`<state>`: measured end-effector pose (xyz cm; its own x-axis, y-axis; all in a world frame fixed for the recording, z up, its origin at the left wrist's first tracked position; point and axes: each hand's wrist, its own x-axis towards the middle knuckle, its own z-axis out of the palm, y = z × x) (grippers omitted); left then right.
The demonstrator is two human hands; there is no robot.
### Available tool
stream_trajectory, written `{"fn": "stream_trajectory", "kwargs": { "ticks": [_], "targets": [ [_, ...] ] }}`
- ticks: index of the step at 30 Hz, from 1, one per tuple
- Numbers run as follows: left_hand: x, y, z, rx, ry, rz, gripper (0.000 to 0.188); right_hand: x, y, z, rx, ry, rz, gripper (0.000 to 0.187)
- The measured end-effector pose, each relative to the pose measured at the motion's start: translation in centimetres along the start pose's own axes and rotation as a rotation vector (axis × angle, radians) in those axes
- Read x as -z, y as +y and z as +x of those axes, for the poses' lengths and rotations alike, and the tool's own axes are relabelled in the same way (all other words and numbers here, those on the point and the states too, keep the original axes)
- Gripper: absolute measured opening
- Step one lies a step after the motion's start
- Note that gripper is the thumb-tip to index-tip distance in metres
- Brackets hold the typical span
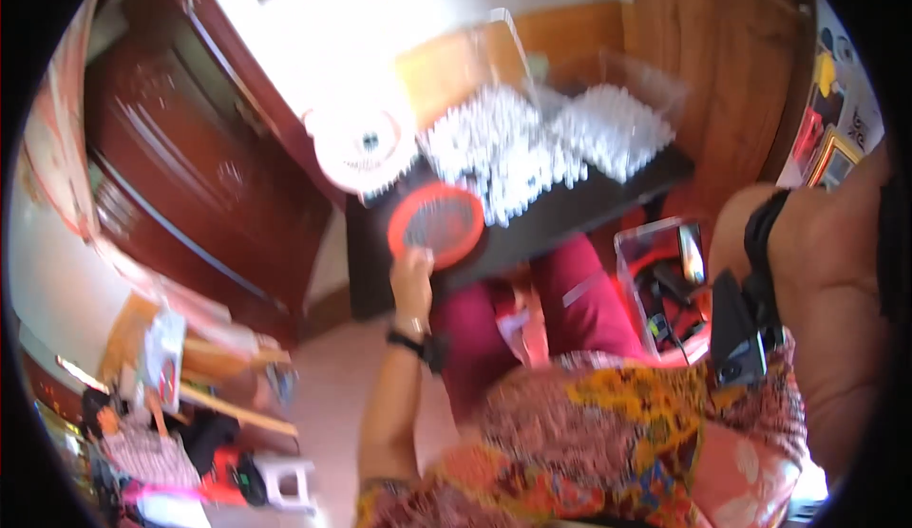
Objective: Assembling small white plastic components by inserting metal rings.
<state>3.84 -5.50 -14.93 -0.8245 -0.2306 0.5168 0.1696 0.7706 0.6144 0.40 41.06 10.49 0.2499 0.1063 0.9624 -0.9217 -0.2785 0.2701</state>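
My left hand (414, 272) grips the near edge of a shallow round dish (439, 226) with an orange-red rim. The dish's greyish middle looks like mesh, though blur hides the detail. It is held tilted over the front left of a black table (608, 213). Beyond it lies a heap of small white pieces (499, 143), too blurred to name. My right arm (836, 272) is bent up close at the right, a black strap (760, 229) around the wrist. Of my right hand (734, 229) only a part shows; its fingers are hidden.
A white round fan-like device (366, 148) stands at the table's back left. More white pieces fill a clear plastic bag (617, 129) at the right. A red-and-clear bin (670, 286) with dark items stands beside my knees. Another person (147, 447) sits far left, near a white stool (285, 485).
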Motion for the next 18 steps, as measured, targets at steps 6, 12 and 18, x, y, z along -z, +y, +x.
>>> {"fn": "stream_trajectory", "kwargs": {
  "ticks": [6, 12, 18],
  "targets": [
    [0.1, 3.0, -2.9, 0.011, 0.067, -0.403, 0.010, 8.9, -7.2, 8.8, 0.394, 0.045, -0.223, 0.059],
    [4.0, 0.8, -1.6, -0.138, 0.108, -0.361, 0.017, -20.8, -14.2, 25.0, 0.701, 0.094, -0.252, 0.061],
    [-3.5, -7.1, 5.4, 0.057, 0.111, -0.644, 0.017, -0.1, -13.3, 24.9, 0.847, -0.228, -0.075, 0.064]
  ]
}}
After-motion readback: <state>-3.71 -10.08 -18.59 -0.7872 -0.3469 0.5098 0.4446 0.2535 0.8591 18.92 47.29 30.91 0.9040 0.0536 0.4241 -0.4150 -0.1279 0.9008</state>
